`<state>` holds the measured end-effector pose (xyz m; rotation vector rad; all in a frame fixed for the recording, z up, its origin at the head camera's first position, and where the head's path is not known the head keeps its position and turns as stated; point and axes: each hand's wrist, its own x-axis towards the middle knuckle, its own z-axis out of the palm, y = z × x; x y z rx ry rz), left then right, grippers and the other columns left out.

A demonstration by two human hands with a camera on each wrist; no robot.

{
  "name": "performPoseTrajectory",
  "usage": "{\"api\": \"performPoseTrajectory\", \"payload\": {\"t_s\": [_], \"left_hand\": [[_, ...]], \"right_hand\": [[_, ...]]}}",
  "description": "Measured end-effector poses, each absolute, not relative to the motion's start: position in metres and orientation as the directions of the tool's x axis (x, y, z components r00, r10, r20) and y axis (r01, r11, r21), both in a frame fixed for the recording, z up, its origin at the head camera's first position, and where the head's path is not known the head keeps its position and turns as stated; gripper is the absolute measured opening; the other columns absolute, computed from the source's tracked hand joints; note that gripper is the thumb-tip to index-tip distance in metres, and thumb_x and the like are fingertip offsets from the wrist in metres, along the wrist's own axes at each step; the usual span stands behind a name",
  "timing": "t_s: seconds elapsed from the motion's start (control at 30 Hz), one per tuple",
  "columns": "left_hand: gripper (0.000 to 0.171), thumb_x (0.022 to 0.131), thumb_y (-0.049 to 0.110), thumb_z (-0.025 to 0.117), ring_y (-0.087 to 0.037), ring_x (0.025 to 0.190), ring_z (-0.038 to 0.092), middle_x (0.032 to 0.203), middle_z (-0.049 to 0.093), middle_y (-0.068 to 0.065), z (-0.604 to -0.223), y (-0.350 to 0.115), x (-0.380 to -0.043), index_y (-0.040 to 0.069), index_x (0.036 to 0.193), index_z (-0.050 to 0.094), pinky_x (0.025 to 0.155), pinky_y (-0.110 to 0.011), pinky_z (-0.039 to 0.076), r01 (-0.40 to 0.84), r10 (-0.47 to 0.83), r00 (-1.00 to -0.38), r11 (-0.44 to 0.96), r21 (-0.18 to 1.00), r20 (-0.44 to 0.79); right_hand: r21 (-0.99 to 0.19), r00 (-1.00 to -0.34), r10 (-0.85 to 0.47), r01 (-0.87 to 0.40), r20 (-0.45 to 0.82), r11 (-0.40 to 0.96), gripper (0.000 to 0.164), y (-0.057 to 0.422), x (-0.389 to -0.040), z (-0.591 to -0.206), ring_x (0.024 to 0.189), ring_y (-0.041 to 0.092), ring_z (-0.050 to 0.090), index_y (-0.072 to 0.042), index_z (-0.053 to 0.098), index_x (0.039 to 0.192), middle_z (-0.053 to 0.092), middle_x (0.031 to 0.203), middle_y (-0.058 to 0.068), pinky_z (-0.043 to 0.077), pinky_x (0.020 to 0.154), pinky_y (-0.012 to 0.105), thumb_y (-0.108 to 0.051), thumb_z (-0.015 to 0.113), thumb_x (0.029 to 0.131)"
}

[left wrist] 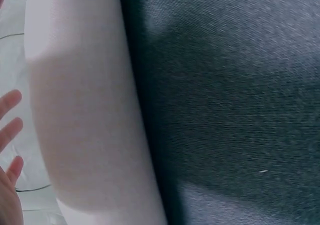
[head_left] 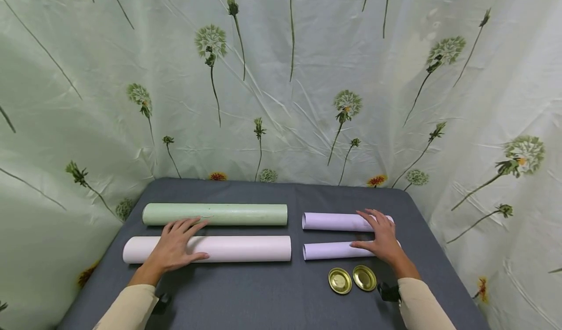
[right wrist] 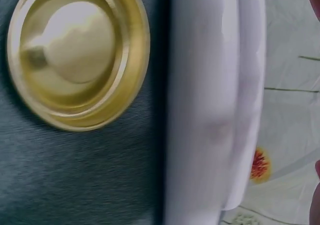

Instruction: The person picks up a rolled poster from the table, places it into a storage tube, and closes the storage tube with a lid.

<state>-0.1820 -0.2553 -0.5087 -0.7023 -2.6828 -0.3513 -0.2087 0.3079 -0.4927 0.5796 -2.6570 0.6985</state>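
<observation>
My left hand [head_left: 175,246], fingers spread, reaches over a pale pink tube [head_left: 246,248]; its fingertips overlap the lower edge of a light green tube [head_left: 246,214] lying behind. In the left wrist view the pink tube [left wrist: 90,105] lies across the picture, the hand's shadow on it. Over two thinner lavender tubes my right hand [head_left: 381,238] is spread, thumb by the front tube [head_left: 327,250] and fingertips by the back tube [head_left: 331,221]. Neither hand grips anything. Both lavender tubes fill the middle of the right wrist view, beside a gold metal lid [right wrist: 80,55].
Two round gold lids, the left one [head_left: 340,281] and the right one [head_left: 364,278], lie in front of the lavender tubes. Everything lies on a dark grey cloth-covered table [head_left: 246,296]. A dandelion-patterned curtain [head_left: 281,101] hangs behind and along the sides.
</observation>
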Motion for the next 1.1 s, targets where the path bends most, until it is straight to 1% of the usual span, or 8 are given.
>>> {"api": "performPoseTrajectory", "payload": {"t_s": [0.1, 0.2, 0.3, 0.5, 0.7, 0.83, 0.93, 1.1], "left_hand": [[0.08, 0.071, 0.058, 0.075, -0.036, 0.117, 0.05, 0.13, 0.055, -0.012, -0.513, -0.257, -0.182, 0.014, 0.135, 0.055, 0.092, -0.061, 0.033, 0.509, 0.423, -0.826, 0.844, 0.169, 0.372], [0.081, 0.07, 0.061, 0.074, -0.037, 0.117, 0.049, 0.13, 0.055, -0.012, -0.517, -0.258, -0.181, 0.015, 0.134, 0.056, 0.092, -0.061, 0.033, 0.5, 0.419, -0.836, 0.847, 0.179, 0.356], [0.083, 0.067, 0.063, 0.076, -0.037, 0.117, 0.049, 0.13, 0.056, -0.012, -0.52, -0.258, -0.181, 0.015, 0.133, 0.058, 0.092, -0.062, 0.033, 0.492, 0.414, -0.844, 0.85, 0.186, 0.343], [0.086, 0.06, 0.058, 0.082, -0.039, 0.116, 0.05, 0.128, 0.057, -0.014, -0.524, -0.258, -0.18, 0.015, 0.131, 0.06, 0.092, -0.063, 0.032, 0.487, 0.405, -0.857, 0.839, 0.243, 0.319], [0.087, 0.058, 0.057, 0.083, -0.04, 0.113, 0.054, 0.124, 0.059, -0.014, -0.527, -0.259, -0.179, 0.015, 0.131, 0.06, 0.089, -0.064, 0.037, 0.481, 0.402, -0.86, 0.843, 0.239, 0.313], [0.086, 0.059, 0.058, 0.083, -0.038, 0.111, 0.055, 0.122, 0.06, -0.011, -0.529, -0.261, -0.18, 0.015, 0.129, 0.061, 0.089, -0.064, 0.038, 0.459, 0.388, -0.874, 0.855, 0.239, 0.292], [0.085, 0.06, 0.061, 0.08, -0.036, 0.111, 0.056, 0.121, 0.061, -0.01, -0.53, -0.261, -0.18, 0.016, 0.129, 0.061, 0.09, -0.063, 0.037, 0.441, 0.377, -0.886, 0.867, 0.234, 0.27], [0.083, 0.061, 0.062, 0.079, -0.035, 0.108, 0.057, 0.117, 0.063, -0.008, -0.531, -0.259, -0.18, 0.017, 0.128, 0.062, 0.088, -0.061, 0.038, 0.426, 0.362, -0.889, 0.88, 0.213, 0.281]], "right_hand": [[-0.391, -0.845, -0.298, -0.482, 0.444, 0.784, 0.081, 0.312, -0.206, -0.5, 0.116, 0.046, 0.042, -0.005, 0.057, 0.128, 0.05, 0.126, 0.023, 0.021, 0.088, 0.067, -0.029, 0.089, 0.057], [-0.387, -0.835, -0.298, -0.492, 0.462, 0.78, 0.077, 0.314, -0.204, -0.505, 0.112, 0.042, 0.045, -0.004, 0.061, 0.122, 0.054, 0.12, 0.021, 0.025, 0.084, 0.062, -0.027, 0.09, 0.055], [-0.379, -0.836, -0.301, -0.491, 0.458, 0.784, 0.072, 0.316, -0.203, -0.511, 0.11, 0.039, 0.049, -0.003, 0.063, 0.118, 0.057, 0.116, 0.019, 0.027, 0.081, 0.058, -0.025, 0.091, 0.055], [-0.35, -0.855, -0.311, -0.466, 0.415, 0.813, 0.065, 0.32, -0.199, -0.521, 0.103, 0.037, 0.055, -0.005, 0.067, 0.112, 0.062, 0.108, 0.014, 0.031, 0.08, 0.055, -0.019, 0.092, 0.054], [-0.394, -0.901, -0.299, -0.411, 0.316, 0.822, 0.057, 0.322, -0.197, -0.53, 0.102, 0.035, 0.055, -0.004, 0.07, 0.108, 0.061, 0.106, 0.011, 0.028, 0.087, 0.054, -0.013, 0.092, 0.056], [-0.416, -0.925, -0.286, -0.369, 0.25, 0.831, 0.057, 0.322, -0.198, -0.533, 0.106, 0.036, 0.054, -0.005, 0.069, 0.11, 0.061, 0.108, 0.011, 0.026, 0.091, 0.056, -0.011, 0.091, 0.058], [-0.42, -0.937, -0.276, -0.343, 0.213, 0.84, 0.056, 0.321, -0.199, -0.536, 0.107, 0.037, 0.055, -0.006, 0.068, 0.112, 0.062, 0.11, 0.011, 0.024, 0.092, 0.057, -0.012, 0.09, 0.061], [-0.435, -0.955, -0.235, -0.292, 0.181, 0.852, 0.054, 0.32, -0.2, -0.538, 0.107, 0.036, 0.057, -0.007, 0.069, 0.111, 0.065, 0.109, 0.01, 0.023, 0.092, 0.057, -0.011, 0.089, 0.062]]}}
